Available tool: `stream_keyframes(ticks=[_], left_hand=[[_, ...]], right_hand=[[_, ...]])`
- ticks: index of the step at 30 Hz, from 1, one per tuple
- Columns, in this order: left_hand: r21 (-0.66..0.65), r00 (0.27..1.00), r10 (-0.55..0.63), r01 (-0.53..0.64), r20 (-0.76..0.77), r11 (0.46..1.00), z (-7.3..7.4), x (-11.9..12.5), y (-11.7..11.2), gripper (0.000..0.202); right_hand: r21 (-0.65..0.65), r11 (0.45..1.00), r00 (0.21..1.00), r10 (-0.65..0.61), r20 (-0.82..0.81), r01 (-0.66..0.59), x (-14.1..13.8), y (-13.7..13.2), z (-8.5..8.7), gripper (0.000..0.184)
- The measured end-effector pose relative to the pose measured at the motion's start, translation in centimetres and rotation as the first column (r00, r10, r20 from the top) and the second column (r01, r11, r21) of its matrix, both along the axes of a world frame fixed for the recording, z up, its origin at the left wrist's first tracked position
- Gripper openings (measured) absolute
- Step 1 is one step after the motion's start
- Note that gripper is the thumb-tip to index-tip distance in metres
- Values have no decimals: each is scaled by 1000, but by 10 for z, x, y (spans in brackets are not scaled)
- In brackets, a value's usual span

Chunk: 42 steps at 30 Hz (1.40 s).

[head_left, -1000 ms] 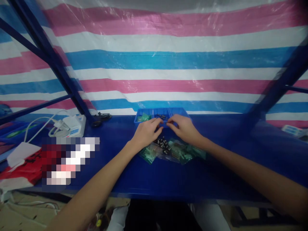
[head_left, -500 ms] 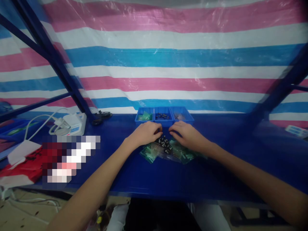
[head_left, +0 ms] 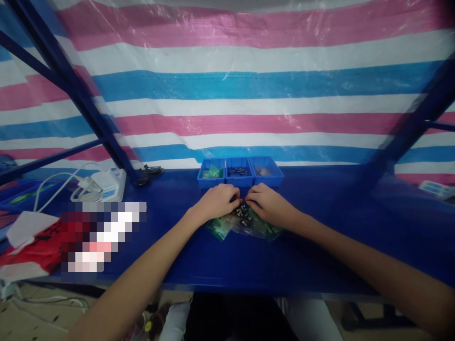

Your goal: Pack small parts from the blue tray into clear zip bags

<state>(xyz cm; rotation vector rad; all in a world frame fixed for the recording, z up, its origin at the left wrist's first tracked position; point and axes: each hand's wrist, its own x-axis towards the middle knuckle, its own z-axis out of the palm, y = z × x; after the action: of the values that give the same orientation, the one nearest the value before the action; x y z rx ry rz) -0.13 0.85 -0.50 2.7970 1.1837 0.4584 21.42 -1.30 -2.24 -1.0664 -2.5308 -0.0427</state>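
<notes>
Nearest the camera, two bare forearms reach forward over the front edge of the blue tabletop [head_left: 227, 265]. The left hand [head_left: 217, 201] and the right hand [head_left: 269, 204] lie knuckles up, close together, their curled fingertips nearly meeting. Between and just under those fingertips sits a little heap of small black cylindrical parts [head_left: 243, 215]. Both hands touch the heap. Whether either one pinches a part cannot be told, since the fingertips hide it.

The heap rests on a spread of clear greenish plastic packets [head_left: 222, 228], which pokes out from under both palms toward the camera.

Well to the left of the left hand, at the tabletop's edge, lies a red and white plastic bag [head_left: 28, 248]. Farther back on that side sits a white plastic box with white cables [head_left: 103, 183], and just beyond it is a small black object [head_left: 149, 171], too blurred to name.

Just beyond the fingertips stands a row of three small blue plastic trays [head_left: 240, 182]. The tray ahead of the left hand holds green pieces [head_left: 212, 171], the middle one holds dark small parts [head_left: 239, 171], and the contents of the tray ahead of the right hand are too blurred to tell.

Behind the trays hangs a pink, white and blue striped plastic tarp [head_left: 249, 85]. A dark blue metal frame strut [head_left: 80, 97] slants across it beyond the left hand.
</notes>
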Motion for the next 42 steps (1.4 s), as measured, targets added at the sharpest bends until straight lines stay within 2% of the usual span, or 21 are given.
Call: stream_keyframes(ticks=[16,30,35,42], left_hand=[[-28,998,-62,62,15,998,-3,0,3,15],[-14,990,-102,104,98,995,-2,5,1,21],[-42,982,-116,124,151,991,1,7,-2,23],[-100,952,-88,122,293,987,11,10,-6,20]], right_hand=[[-74,997,998,14,-68,-19,-1,2,1,20],[-177,983,969,-90,-232,49,-4,-1,5,9],[-164,982,959,-135,-251,95,-5,-2,9,1],[-187,980,930,-132,-344,70,-5,-5,13,9]])
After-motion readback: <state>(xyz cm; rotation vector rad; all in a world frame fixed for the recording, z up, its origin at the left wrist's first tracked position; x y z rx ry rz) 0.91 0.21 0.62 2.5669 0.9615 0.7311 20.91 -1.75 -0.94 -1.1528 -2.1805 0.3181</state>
